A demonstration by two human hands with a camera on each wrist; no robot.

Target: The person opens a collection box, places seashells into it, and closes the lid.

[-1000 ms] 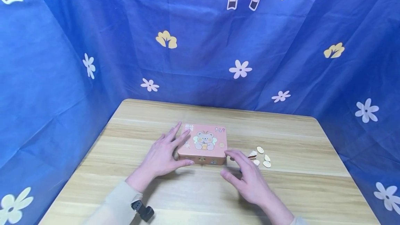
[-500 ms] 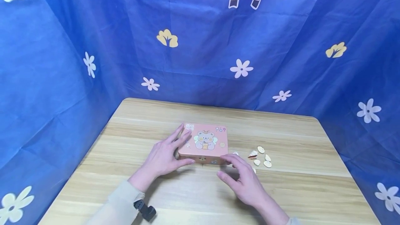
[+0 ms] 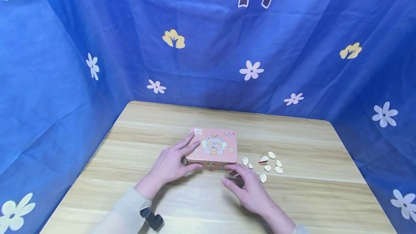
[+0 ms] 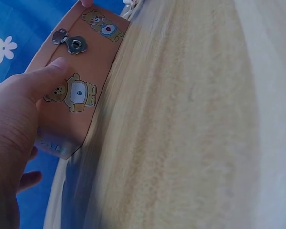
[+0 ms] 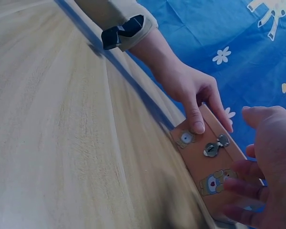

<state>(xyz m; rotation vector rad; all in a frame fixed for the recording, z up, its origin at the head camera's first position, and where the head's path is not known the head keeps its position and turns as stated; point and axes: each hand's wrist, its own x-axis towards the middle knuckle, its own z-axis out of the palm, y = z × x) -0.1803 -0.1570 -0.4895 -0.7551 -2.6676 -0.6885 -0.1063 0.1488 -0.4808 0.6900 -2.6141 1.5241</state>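
Note:
A pink tin box with a bear printed on its closed lid rests on the table. Its front carries a metal clasp and bear pictures. My left hand grips the left end, with the thumb on the front face and the fingers spread over the lid's left side. At the front right corner is my right hand, fingers loosely bent and the thumb apart from them. In the right wrist view its fingers overlap the box's front right part, holding nothing.
Several pale seashells lie scattered on the wooden table to the right of the box, one brown-edged. Blue patterned cloth hangs around the back and sides. A black wrist strap circles the left sleeve.
My right hand has moved left and slightly toward me along the box's front right corner, uncovering more shells. The left hand has stayed on the box's left end.

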